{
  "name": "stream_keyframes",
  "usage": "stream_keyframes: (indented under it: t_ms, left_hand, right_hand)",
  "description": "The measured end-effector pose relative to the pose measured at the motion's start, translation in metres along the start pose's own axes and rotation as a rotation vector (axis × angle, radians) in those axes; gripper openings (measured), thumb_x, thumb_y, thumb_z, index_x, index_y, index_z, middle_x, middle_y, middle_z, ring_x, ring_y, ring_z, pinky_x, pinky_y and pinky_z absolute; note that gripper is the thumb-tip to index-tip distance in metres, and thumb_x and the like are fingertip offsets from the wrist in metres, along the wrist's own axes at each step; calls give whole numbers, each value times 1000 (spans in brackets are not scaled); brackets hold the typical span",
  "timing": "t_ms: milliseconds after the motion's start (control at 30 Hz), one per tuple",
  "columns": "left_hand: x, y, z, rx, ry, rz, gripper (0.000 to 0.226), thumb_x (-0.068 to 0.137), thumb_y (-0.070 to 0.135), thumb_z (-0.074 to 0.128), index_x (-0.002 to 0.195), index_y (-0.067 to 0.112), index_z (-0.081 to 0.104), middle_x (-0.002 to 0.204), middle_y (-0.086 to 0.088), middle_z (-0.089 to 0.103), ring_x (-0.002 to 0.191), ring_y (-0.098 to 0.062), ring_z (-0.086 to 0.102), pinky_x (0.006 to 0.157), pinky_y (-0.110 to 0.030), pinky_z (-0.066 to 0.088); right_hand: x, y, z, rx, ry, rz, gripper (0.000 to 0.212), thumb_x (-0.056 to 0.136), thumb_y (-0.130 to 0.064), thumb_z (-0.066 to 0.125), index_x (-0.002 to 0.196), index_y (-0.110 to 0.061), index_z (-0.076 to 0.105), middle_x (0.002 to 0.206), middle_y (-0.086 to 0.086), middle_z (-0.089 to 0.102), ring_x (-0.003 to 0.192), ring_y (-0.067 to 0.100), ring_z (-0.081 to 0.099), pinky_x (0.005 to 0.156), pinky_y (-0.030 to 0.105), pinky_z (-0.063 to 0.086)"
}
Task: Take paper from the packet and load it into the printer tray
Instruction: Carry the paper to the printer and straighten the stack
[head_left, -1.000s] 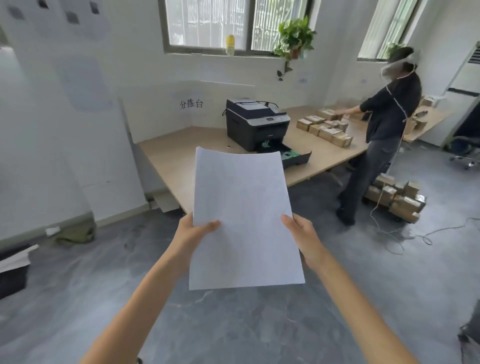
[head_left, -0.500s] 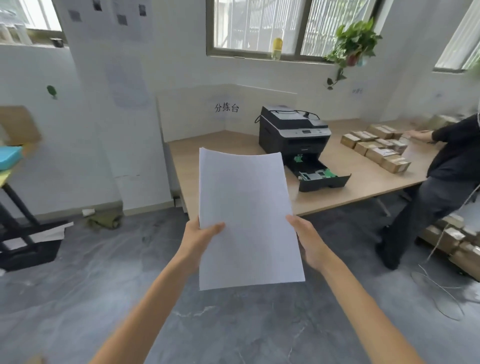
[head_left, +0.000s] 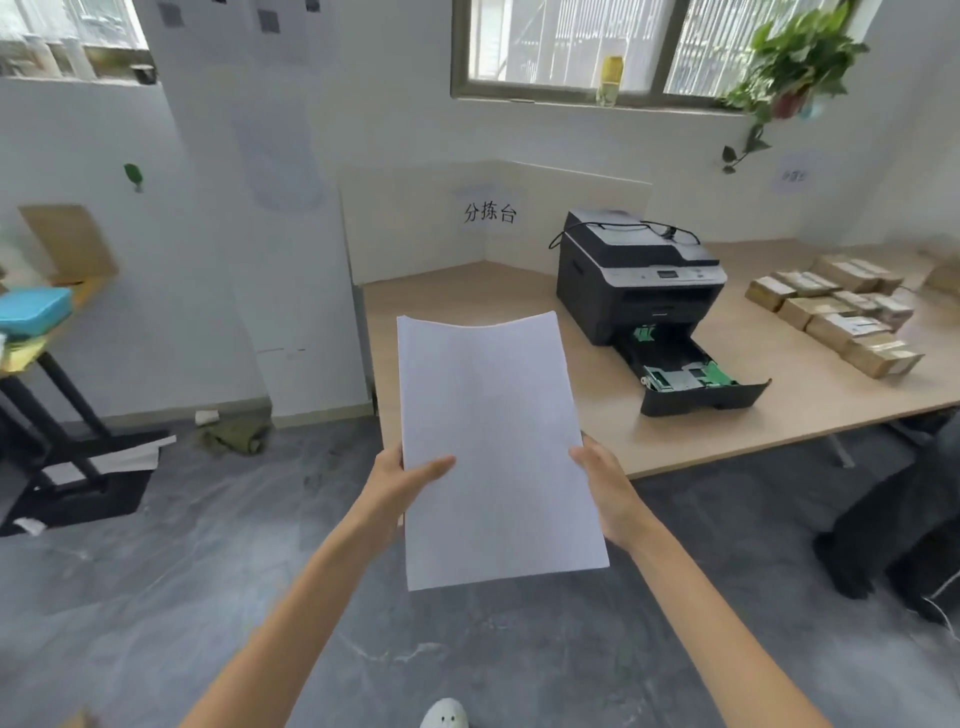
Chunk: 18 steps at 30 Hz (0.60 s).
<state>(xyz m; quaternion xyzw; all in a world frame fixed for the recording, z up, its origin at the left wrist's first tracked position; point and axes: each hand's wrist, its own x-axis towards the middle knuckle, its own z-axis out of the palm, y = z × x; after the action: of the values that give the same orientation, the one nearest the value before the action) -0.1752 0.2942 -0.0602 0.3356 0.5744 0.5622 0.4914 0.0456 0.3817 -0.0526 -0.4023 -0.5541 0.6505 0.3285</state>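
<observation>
I hold a stack of white paper (head_left: 493, 447) upright in front of me, over the grey floor. My left hand (head_left: 402, 480) grips its left edge and my right hand (head_left: 605, 483) grips its right edge. Beyond it, on a wooden table (head_left: 810, 405), stands a dark printer (head_left: 636, 273). Its paper tray (head_left: 696, 376) is pulled out toward the table's front edge and shows green guides with no paper inside. The paper packet is not in view.
Several brown boxes (head_left: 836, 317) lie on the table to the right of the printer. Another person's dark trouser legs (head_left: 904, 525) stand at the right by the table. A black stand (head_left: 67, 421) with loose sheets is at the left.
The printer and table have shifted right and grown larger in view as I come closer and turn left. The other person has slid mostly out of frame. Both hands keep hold of the paper.
</observation>
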Motion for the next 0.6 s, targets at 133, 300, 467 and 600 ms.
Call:
stream_keyframes:
  t_ms: [133, 300, 467, 600]
  left_hand:
    - [64, 18, -17, 2, -104, -14, 33, 84, 26, 66, 114, 12, 63, 106, -5, 73, 86, -17, 72, 67, -26, 56]
    - [147, 44, -38, -79, -151, -68, 25, 85, 26, 64, 107, 16, 64, 98, 0, 75, 88, -15, 72, 70, -26, 57]
    - [216, 56, -48, -120, -117, -62, 56, 73, 27, 70, 125, 12, 55, 118, -9, 68, 105, -27, 66, 92, -42, 51]
    - [256, 58, -43, -30, -88, -41, 42, 90, 23, 59, 128, 7, 52, 122, -13, 65, 107, -30, 64, 97, -48, 48]
  right_hand:
    - [62, -4, -4, -6, 23, -23, 31, 95, -13, 38, 117, -16, 60, 111, 8, 69, 100, 24, 66, 74, 32, 55]
    - [138, -23, 0, -52, -5, -24, 31, 96, -13, 35, 115, -12, 61, 103, 4, 71, 95, 20, 68, 69, 25, 55]
    - [200, -30, 1, -76, -40, -65, 31, 97, -6, 32, 94, -11, 62, 75, -10, 73, 72, 5, 69, 57, 16, 51]
    - [239, -29, -1, -63, -16, -73, 28, 93, -8, 34, 86, -13, 60, 73, -10, 69, 70, 11, 64, 57, 19, 50]
